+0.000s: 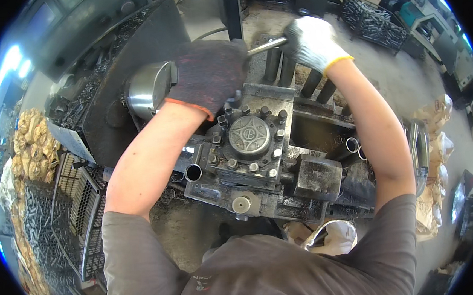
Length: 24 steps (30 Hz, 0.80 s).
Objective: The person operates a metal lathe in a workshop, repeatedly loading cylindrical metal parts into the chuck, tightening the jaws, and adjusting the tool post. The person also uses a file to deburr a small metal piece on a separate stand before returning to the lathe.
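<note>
A dark glove with an orange cuff covers my left hand [212, 72], which is closed right beside the shiny round lathe chuck [147, 90]. Its fingers curl away from view, so what they grip is hidden. My right hand [312, 42], in a white glove with a yellow cuff, is closed around one end of a slim metal rod [267, 46]. The rod's other end meets the edge of the dark glove. Below both hands sits the square tool post [249, 135], ringed with several square-headed bolts.
Dark upright tubes [273, 62] stand under my right hand. Open tubes [351, 146] lie by my right forearm, and another tube [193, 173] sits left of the tool post. A dark guard plate [132, 61] rises behind the chuck. A wire crate [373, 23] of metal parts stands far right.
</note>
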Each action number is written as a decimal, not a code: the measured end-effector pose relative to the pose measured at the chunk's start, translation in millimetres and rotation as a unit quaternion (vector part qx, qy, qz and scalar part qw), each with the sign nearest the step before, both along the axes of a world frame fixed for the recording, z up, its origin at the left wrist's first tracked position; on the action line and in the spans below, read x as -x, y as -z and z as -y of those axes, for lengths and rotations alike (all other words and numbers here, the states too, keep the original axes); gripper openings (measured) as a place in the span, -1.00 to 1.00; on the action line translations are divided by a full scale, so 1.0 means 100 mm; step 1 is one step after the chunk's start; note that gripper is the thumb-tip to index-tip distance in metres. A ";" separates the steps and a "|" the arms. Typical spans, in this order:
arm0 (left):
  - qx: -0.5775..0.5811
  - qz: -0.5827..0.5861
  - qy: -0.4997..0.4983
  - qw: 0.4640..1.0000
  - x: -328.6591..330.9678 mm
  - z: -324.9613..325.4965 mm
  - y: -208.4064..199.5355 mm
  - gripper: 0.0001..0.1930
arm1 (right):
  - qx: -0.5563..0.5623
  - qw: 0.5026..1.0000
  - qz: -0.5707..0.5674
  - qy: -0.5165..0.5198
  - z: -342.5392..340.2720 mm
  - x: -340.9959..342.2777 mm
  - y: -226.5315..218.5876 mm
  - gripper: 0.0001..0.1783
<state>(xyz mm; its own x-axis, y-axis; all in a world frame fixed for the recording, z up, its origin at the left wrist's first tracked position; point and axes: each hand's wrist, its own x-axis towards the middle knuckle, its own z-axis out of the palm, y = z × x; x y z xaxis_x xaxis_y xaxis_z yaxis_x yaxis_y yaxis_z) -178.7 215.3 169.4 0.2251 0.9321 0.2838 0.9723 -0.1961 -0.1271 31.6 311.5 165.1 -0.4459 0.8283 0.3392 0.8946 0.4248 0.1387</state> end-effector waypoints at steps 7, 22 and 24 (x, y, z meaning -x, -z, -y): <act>-0.168 0.058 0.234 0.956 0.12 -0.22 0.42 -0.89 | 0.092 0.974 0.038 0.202 0.95 -0.08 0.00 -0.64; -0.046 0.301 0.264 0.915 0.09 -0.20 0.68 -0.70 | 0.045 0.882 -0.003 0.469 1.89 0.50 0.30 -0.49; -0.076 0.228 0.346 0.907 0.09 -0.26 0.65 -0.68 | 0.178 0.847 0.059 0.497 1.85 0.44 0.29 -0.47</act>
